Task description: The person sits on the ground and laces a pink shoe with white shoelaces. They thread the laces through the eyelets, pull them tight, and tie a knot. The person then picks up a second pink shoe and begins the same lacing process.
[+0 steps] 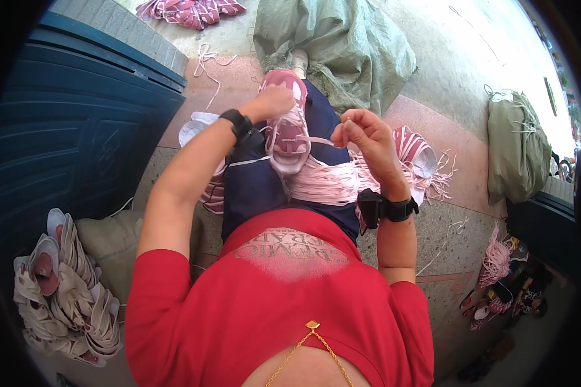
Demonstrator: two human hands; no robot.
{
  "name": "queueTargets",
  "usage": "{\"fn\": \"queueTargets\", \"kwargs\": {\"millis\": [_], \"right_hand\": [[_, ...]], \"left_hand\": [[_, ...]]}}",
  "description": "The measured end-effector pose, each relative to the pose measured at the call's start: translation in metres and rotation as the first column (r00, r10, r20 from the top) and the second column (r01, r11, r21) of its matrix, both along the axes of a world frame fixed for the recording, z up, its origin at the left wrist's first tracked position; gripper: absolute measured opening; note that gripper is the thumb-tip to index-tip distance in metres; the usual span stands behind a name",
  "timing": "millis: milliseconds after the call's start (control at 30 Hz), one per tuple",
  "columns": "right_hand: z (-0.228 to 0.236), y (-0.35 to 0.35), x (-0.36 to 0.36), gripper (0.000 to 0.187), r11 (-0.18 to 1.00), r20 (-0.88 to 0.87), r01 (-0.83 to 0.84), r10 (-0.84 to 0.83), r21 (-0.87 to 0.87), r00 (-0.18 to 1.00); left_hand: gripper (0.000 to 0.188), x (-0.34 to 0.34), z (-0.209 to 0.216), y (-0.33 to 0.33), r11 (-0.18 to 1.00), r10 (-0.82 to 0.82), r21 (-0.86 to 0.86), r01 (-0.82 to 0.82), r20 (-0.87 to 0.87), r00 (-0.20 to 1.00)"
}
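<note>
A pink and white shoe upper (pixel 290 149) lies lengthwise over my lap, with its tongue side toward me. My left hand (pixel 274 103) is closed over its far part, the fingers curled; what they grip is hidden. From the upper's eyelets a flat pink shoelace (pixel 317 140) runs out to the right. My right hand (pixel 366 138) pinches that lace between thumb and fingers, a little right of the upper. Across my thighs, just below, rests a thick bundle of pale pink laces (pixel 323 182).
Stacked pink uppers (pixel 414 151) sit right of my lap. Beige uppers (pixel 64 290) are piled at lower left by a cushion (pixel 113 248). A green woven sack (pixel 342 51) lies ahead, another sack (pixel 518 148) stands right. A blue door (pixel 77 129) borders the left.
</note>
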State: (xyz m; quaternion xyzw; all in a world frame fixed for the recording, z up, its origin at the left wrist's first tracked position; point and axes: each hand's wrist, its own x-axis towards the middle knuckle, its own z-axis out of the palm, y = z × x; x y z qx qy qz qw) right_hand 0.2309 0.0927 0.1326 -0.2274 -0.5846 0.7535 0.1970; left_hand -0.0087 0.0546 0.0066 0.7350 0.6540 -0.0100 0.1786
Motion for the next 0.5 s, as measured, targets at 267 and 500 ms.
{"fn": "queueTargets", "kwargs": {"millis": [267, 500], "right_hand": [[0.089, -0.013, -0.017, 0.016, 0.974, -0.360, 0.038, 0.045, 0.222, 0.932], [0.067, 0.024, 0.017, 0.018, 0.938, -0.480, 0.343, -0.281, 0.045, 0.831]], "left_hand": [[0.019, 0.045, 0.002, 0.009, 0.983, 0.100, -0.178, -0.038, 0.352, 0.931], [0.030, -0.007, 0.002, -0.026, 0.938, 0.344, 0.008, -0.345, 0.081, 0.936]]}}
